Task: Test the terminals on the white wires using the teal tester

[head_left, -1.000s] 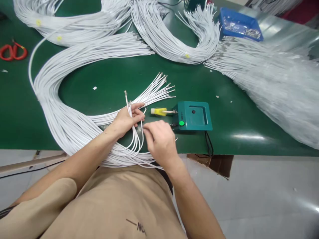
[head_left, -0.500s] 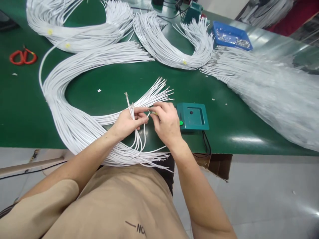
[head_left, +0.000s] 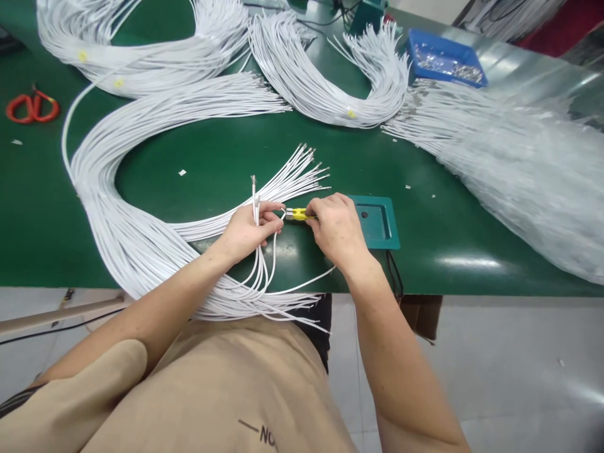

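Observation:
My left hand (head_left: pixel 250 229) is closed around a few white wires that run up between its fingers. Thumb and forefinger pinch one white wire (head_left: pixel 275 251), its end bent at the fingertips. Facing that end is the metal tip of a small yellow tool (head_left: pixel 298 214), whose exact kind I cannot make out. My right hand (head_left: pixel 337 226) grips this tool from the right, its rear part hidden in the fingers. A large curved bundle of white wires (head_left: pixel 101 189) lies under and behind my left hand. Partly behind my right hand is a flat teal box (head_left: pixel 389 221) with a recessed top.
More white wire bundles (head_left: pixel 325 100) lie at the back of the green table (head_left: pixel 155 157). A blue tray (head_left: pixel 443 58) holds small metal parts. Wires under clear plastic (head_left: pixel 519 170) cover the right side. Red-handled scissors (head_left: pixel 33 108) lie far left. A cardboard box (head_left: pixel 425 314) stands below the edge.
My right hand has drawn back to the right, so more of the yellow tool shows. It now covers the teal box's left side. My left hand keeps its hold on the wires.

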{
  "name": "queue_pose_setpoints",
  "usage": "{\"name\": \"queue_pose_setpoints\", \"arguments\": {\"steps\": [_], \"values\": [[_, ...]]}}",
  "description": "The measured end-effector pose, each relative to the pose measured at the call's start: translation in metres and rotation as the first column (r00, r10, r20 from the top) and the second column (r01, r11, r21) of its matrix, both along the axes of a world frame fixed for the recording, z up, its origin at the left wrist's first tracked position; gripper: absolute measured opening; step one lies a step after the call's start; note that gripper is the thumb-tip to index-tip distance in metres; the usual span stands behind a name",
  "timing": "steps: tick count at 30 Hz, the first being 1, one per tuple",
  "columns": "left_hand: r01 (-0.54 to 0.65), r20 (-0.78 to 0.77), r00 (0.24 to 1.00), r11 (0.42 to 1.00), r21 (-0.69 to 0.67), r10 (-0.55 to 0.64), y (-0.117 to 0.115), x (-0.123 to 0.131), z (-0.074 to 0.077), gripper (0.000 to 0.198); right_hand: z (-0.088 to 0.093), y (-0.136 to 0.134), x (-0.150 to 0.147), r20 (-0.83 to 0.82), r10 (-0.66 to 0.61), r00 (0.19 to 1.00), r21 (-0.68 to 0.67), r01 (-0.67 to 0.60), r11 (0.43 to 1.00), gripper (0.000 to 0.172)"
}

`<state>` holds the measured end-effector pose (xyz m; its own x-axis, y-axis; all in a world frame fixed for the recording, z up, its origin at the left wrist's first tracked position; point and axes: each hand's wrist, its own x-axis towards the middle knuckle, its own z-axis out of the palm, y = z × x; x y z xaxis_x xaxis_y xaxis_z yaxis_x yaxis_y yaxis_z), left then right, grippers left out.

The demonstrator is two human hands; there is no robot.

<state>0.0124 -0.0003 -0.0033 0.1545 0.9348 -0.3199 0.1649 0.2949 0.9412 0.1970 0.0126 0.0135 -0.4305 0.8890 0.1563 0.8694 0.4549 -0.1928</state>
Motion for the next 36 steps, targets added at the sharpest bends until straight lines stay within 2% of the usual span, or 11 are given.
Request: {"name": "queue_pose_setpoints", "arguments": {"steps": [6,13,17,21,27,31,36], "values": [[-0.012,-0.058,0.998,1.0,0.019,0.013,0.006,0.003,-0.008,0.045,-0.004,0.004,0.0,0.013,-0.004,1.0,0.029,0.004,1.0,0.02],[-0.005,-0.179,0.984,1.0,-0.005,0.004,0.01,0.005,-0.013,0.043,-0.006,0.005,0.0,-0.011,-0.027,1.0,0.044,0.028,0.999,0.021],[0.001,-0.116,0.993,1.0,-0.015,-0.003,0.011,0.003,-0.016,0.042,0.004,-0.005,-0.003,-0.125,-0.062,0.99,0.059,0.07,0.996,0.015],[-0.019,-0.071,0.997,0.999,-0.031,0.016,0.011,-0.001,-0.017,0.042,0.01,-0.029,-0.017,-0.256,-0.101,0.961,0.072,0.123,0.99,0.017],[-0.031,0.022,0.999,0.999,0.028,0.03,0.004,-0.01,-0.012,0.053,-0.015,-0.071,-0.05,-0.25,0.11,0.962,-0.024,-0.12,0.993,0.024],[0.017,0.108,0.994,0.997,0.073,-0.025,0.0,-0.015,-0.008,0.042,-0.029,-0.085,-0.06,-0.222,0.1,0.97,-0.035,-0.111,0.993,0.02],[0.055,0.164,0.985,0.998,0.041,-0.061,-0.005,-0.017,0.0,0.032,-0.025,-0.095,-0.062,-0.2,0.088,0.976,-0.011,-0.092,0.996,0.02]]}}
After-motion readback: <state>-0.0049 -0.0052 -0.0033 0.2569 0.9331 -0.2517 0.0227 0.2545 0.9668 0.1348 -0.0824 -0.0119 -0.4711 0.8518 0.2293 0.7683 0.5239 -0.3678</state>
